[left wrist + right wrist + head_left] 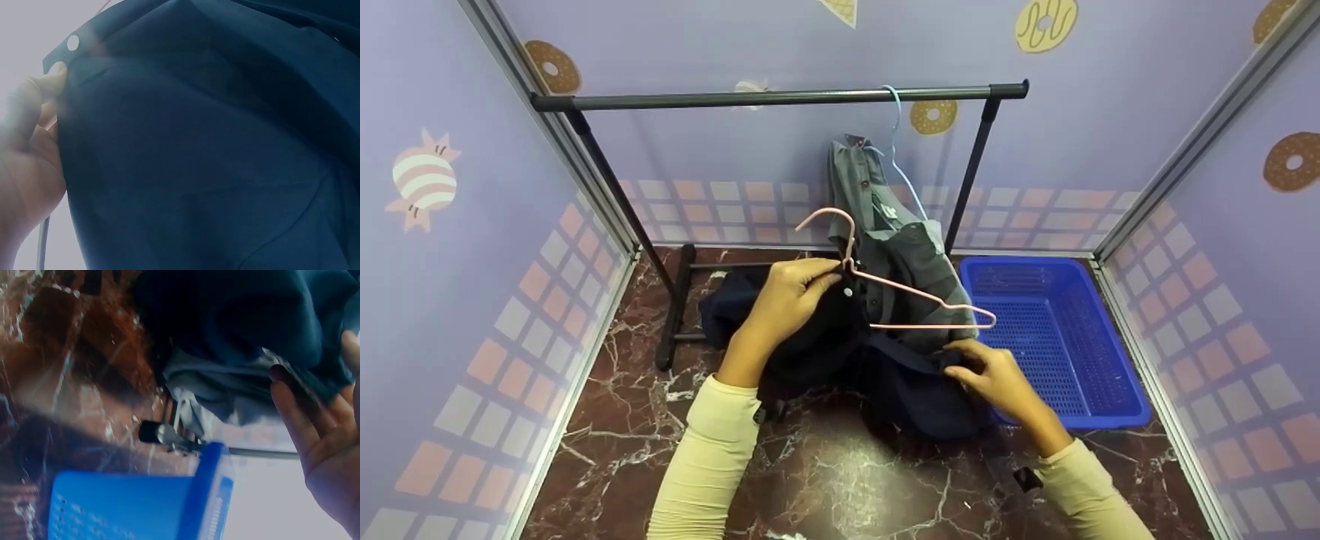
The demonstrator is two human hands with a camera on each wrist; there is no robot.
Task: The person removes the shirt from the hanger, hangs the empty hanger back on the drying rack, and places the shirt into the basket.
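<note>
A dark navy shirt [825, 337] with white buttons hangs between both hands above the floor. My left hand [791, 296] pinches its buttoned upper edge, right beside the neck of a pink hanger [919, 289]. In the left wrist view, the thumb of the left hand [34, 124] presses just below a white button [73, 43]. One arm of the hanger sticks out bare to the right, while its other side is hidden by the shirt. Lower on the right, my right hand [994, 375] holds a fold of the shirt between thumb and fingers.
Behind the shirt stands a black clothes rack [720, 99]. On it a grey-green shirt [911, 255] hangs from a light blue hanger [897, 135]. A blue plastic basket [1117, 360] sits on the marbled floor [607, 450] at right. Patterned panels [1185, 187] enclose the space.
</note>
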